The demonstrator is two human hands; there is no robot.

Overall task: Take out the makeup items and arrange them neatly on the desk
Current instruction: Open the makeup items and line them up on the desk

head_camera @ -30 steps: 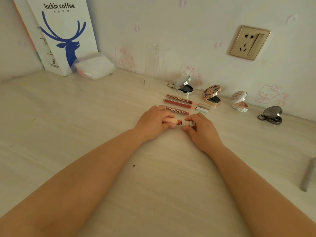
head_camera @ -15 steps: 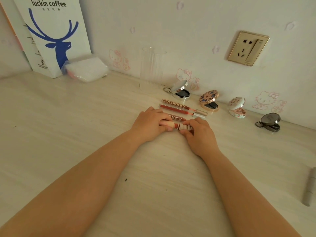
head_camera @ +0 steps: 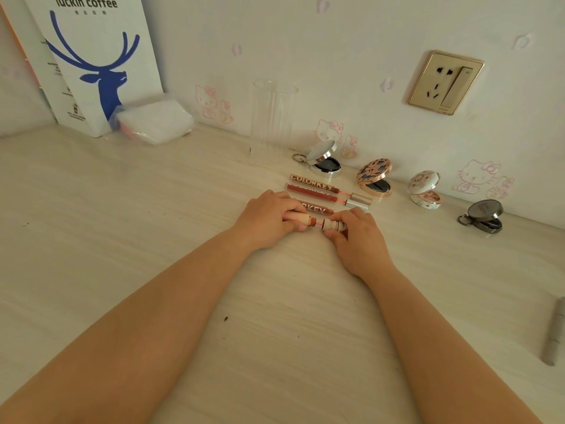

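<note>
Since a moment ago the lipstick (head_camera: 315, 222) has come slightly apart between my hands: a gap with a thin stem now shows between the reddish collar and the pale cap end, where before the two parts sat closer. It lies low over the table (head_camera: 153, 240), just in front of the row of three lip gloss tubes (head_camera: 318, 191), parallel to them

My left hand (head_camera: 269, 220) has its grip curled round the pale barrel end, thumb underneath. My right hand (head_camera: 356, 237) pinches the cap end with fingertips and thumb. Both grips are closed on the one item

I judge it light, rigid and smooth, so it could slip or roll if let go carelessly; the exposed stem looks like the weak part, so I would hold barrel and cap, never the middle. It should be set down flat, lined up with the tubes

Behind the tubes four compacts stand in a row by the wall: a silver one (head_camera: 324, 162), a floral one (head_camera: 374, 179), a white patterned one (head_camera: 425, 189) and a dark one (head_camera: 484, 215). A clear ribbed glass (head_camera: 273, 120) stands further back, and a grey pen-like stick (head_camera: 555, 335) lies well apart at the right edge
</note>
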